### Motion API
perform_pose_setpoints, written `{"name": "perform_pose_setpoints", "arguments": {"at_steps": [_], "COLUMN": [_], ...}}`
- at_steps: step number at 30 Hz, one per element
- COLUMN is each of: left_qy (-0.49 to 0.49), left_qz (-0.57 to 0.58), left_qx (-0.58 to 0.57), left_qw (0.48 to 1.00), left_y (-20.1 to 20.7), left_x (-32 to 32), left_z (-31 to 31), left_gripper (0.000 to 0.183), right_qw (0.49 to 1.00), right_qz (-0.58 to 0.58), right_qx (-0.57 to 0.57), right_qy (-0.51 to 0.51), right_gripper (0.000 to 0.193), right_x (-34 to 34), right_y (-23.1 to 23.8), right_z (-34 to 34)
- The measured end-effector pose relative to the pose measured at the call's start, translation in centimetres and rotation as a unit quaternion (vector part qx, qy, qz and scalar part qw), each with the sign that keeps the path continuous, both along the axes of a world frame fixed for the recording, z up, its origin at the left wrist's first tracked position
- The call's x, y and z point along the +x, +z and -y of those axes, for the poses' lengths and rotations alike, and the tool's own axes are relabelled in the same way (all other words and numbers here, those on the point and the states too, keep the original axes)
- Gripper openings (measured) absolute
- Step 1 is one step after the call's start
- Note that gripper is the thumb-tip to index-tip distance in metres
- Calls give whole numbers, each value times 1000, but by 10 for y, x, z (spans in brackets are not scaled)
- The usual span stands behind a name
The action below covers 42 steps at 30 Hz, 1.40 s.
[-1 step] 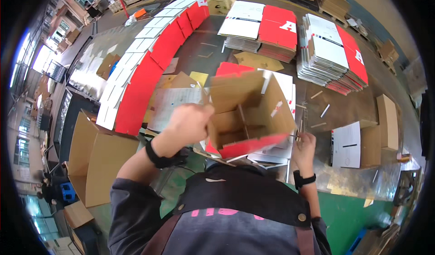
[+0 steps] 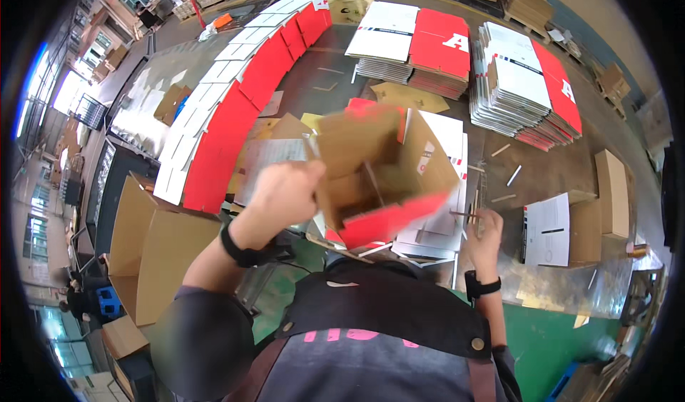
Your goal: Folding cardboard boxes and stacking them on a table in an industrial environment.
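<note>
An open carton, red outside and brown inside, is tilted above the middle of the bench, its edges blurred by motion. My left hand is closed on its left wall. Inside, an upright divider-like strip shows. To the carton's right, my right hand pinches a thin brown cardboard strip. Beneath the carton lie flat white and red cartons, partly hidden by it.
A long row of folded red and white cartons runs along the left. Flat carton stacks stand at the back. An open brown box is at my left, another box at right. Loose strips lie on the bench.
My left hand and the carton have shifted slightly left, and the carton has tilted more. My right hand stays in about the same place with the strip.
</note>
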<state>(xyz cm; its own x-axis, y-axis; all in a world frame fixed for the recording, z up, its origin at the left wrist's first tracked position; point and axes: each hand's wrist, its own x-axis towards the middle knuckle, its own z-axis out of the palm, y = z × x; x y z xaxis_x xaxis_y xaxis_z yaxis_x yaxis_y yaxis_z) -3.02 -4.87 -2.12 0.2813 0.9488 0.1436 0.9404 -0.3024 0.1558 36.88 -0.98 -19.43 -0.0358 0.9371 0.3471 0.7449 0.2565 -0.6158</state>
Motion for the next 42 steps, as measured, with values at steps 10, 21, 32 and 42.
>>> {"name": "perform_pose_setpoints", "arguments": {"at_steps": [10,21,32,42], "left_qy": [381,247,338,298], "left_qz": [-69,49,94,636], "left_qx": [-35,-189,-78,-62], "left_qw": [921,949,933,709], "left_y": [-43,-34,-218,-222], "left_x": [-120,-98,-31,-1], "left_z": [-1,70,-73,-77], "left_gripper": [18,35,50,27], "right_qw": [989,977,955,950], "right_qz": [-82,-79,154,-76], "right_qx": [-123,-199,-244,-232], "right_qy": [20,1,-70,-194], "right_gripper": [32,32,42,50], "right_x": [13,28,-53,-46], "right_y": [-20,-41,-46,-33], "right_z": [5,9,-75,-79]}}
